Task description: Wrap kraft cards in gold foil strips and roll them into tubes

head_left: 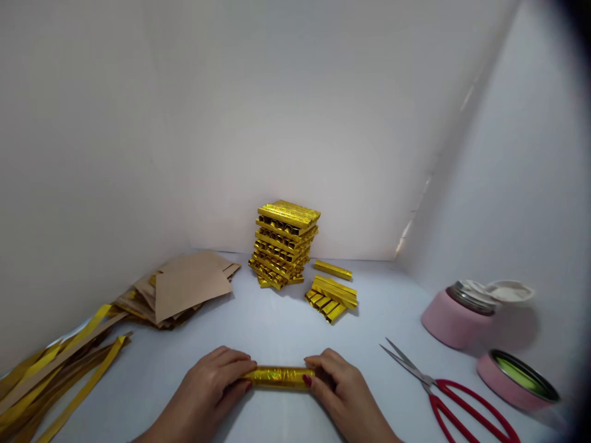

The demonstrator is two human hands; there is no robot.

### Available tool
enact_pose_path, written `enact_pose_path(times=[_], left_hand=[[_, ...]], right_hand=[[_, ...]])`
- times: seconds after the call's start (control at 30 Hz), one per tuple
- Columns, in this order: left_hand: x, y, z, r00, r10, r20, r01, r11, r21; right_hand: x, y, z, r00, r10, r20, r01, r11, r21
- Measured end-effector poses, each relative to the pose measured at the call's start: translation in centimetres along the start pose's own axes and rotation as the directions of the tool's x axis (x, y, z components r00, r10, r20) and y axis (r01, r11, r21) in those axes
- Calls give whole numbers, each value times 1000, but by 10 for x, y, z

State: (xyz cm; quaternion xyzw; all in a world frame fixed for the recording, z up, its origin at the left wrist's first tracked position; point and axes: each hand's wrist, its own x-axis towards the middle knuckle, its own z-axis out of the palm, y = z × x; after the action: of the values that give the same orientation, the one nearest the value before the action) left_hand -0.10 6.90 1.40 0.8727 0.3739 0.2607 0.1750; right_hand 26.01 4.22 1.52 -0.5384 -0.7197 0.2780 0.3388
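Note:
A gold foil roll (277,376) lies crosswise on the white table near me. My left hand (210,386) is curled over its left end and my right hand (339,391) over its right end, fingers pressed down on it. Further back stands a tall stack of gold foil bars (284,243), laid crosswise in layers. To its right lies a small flat pile of the same bars (331,298), and one single bar (332,269) rests behind that.
Brown paper sheets (184,286) are piled at the left, with long gold strips (55,375) trailing toward the near left edge. Red-handled scissors (443,394) lie open at the right. A pink jar (462,314) and a pink lid (517,375) sit beyond. White walls enclose the back.

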Motion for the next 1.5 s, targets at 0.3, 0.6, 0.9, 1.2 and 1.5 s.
enact_pose_path(times=[0.3,0.6,0.9,1.2,1.5], left_hand=[[1,-1,0,995,-89,38,91,995,-49],[2,4,-7,985,-172,14,171,967,-187],[7,-2,-1,920,-391,34,317,689,-652],[10,-1,-2,895,-425,136,338,448,-828],[8,3,3,856,-506,110,384,477,-791]], right_hand=[[-4,0,-6,992,-62,114,63,998,-11],[-2,-2,-7,989,-139,48,140,990,-22],[1,4,-11,997,-83,6,81,989,120],[-1,12,-7,1000,-8,-2,8,967,253],[-6,14,-1,998,-49,-42,61,922,383]])
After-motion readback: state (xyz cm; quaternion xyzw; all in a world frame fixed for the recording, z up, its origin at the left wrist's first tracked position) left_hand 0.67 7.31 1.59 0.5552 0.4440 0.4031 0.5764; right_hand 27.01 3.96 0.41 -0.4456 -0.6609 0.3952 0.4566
